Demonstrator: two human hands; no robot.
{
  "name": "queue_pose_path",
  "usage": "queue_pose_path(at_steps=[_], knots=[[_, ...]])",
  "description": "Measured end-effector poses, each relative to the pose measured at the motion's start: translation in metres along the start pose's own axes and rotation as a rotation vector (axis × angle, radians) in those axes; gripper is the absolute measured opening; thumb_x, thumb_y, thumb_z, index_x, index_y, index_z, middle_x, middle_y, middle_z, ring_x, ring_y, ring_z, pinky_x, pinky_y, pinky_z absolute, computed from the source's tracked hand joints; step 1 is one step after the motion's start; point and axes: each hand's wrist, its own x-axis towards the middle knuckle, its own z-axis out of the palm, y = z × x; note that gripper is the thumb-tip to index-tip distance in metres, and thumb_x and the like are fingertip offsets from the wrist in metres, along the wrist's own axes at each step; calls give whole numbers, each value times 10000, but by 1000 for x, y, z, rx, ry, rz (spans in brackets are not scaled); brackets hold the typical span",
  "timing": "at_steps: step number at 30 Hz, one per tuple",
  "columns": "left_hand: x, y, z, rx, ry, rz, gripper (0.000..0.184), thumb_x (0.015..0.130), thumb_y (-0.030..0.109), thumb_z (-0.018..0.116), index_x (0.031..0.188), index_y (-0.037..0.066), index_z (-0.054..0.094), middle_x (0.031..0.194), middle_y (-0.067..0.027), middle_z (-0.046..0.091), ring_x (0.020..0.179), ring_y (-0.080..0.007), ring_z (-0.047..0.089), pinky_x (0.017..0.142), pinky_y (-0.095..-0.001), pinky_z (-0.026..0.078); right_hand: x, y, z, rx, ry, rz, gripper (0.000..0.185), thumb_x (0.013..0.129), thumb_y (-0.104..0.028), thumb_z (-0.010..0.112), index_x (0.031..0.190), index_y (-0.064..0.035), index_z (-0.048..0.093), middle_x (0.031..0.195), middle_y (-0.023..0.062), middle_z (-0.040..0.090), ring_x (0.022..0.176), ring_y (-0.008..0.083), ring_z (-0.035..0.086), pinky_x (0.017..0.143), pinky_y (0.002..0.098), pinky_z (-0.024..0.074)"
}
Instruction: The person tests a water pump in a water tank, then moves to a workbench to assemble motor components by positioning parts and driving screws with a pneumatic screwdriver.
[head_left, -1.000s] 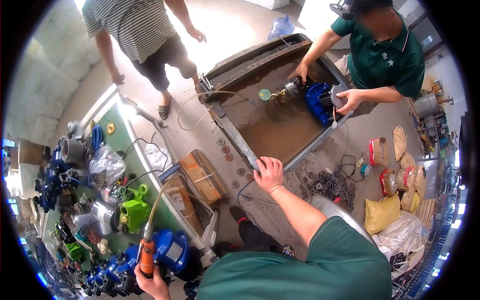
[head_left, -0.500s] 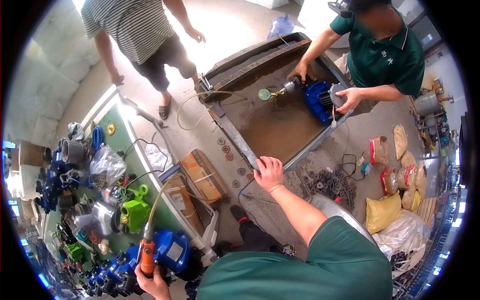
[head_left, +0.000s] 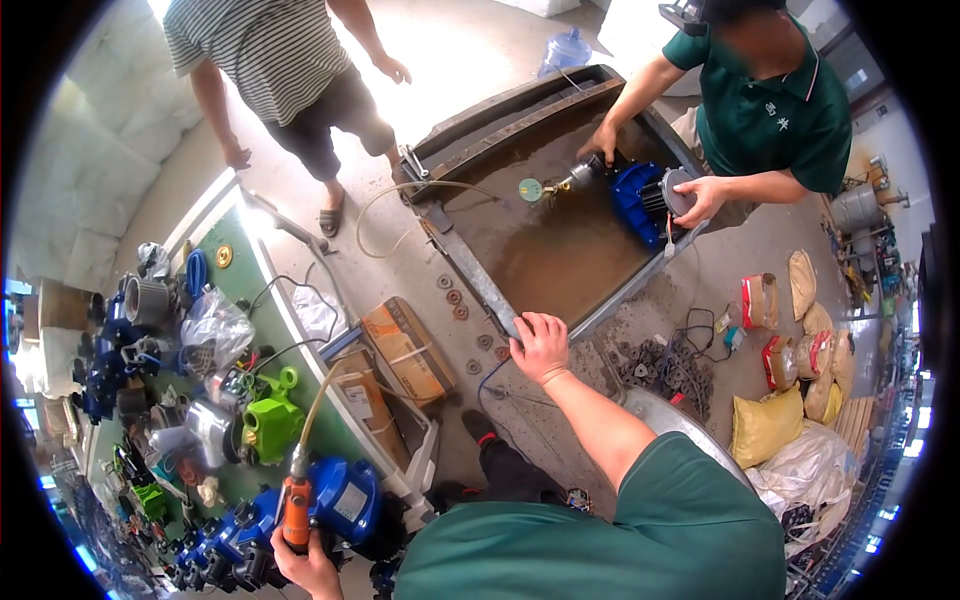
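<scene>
My left hand [head_left: 308, 566] is wrapped around an orange air tool [head_left: 296, 512], which stands upright with a hose [head_left: 318, 400] joined to its top; its exact kind I cannot make out. Blue pumps or motors [head_left: 345, 498] sit right beside it. My right hand [head_left: 541, 347] grips the near corner of the metal water tank [head_left: 480, 280], fingers bent over the rim. Across the tank, a co-worker [head_left: 765, 110] holds a blue pump [head_left: 636, 200] with both hands over the brown water. A fitting with a round gauge [head_left: 530, 189] extends from it.
A green workbench [head_left: 245, 300] at left carries a lime-green casting [head_left: 272, 420], plastic-wrapped parts and tools. Cardboard boxes [head_left: 405, 350] are beneath its edge. Metal rings [head_left: 455, 297] lie on the floor. A person in stripes [head_left: 265, 60] stands beyond. Sacks [head_left: 768, 425] are at right.
Almost nothing differs. The view has shifted very slightly; both my hands and the co-worker's hands keep their places.
</scene>
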Motion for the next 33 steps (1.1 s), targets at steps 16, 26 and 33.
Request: queue_pose_path(at_steps=[16,26,33], knots=[[0,3,-1,15,-5,5,381,791,64,738,1135,24,580,968,-175,651,860,-379,621,826,-418,488,0,0,-1,2,7,3,416,722,-237,743,1115,-121,667,1163,61,581,1102,265,540,971,458,433],[-1,-5,0,52,-3,-1,387,783,59,741,1134,25,581,971,-172,654,856,-374,623,823,-414,491,-1,0,1,-7,-4,12,425,717,-240,747,1119,-125,671,1164,57,588,1106,263,541,978,454,429],[-1,0,-1,43,3,-7,386,778,67,749,1124,30,584,950,-168,654,843,-373,621,812,-418,491,-1,0,2,-6,5,11,421,718,-236,747,1116,-125,666,1163,52,584,1101,263,538,966,451,428]])
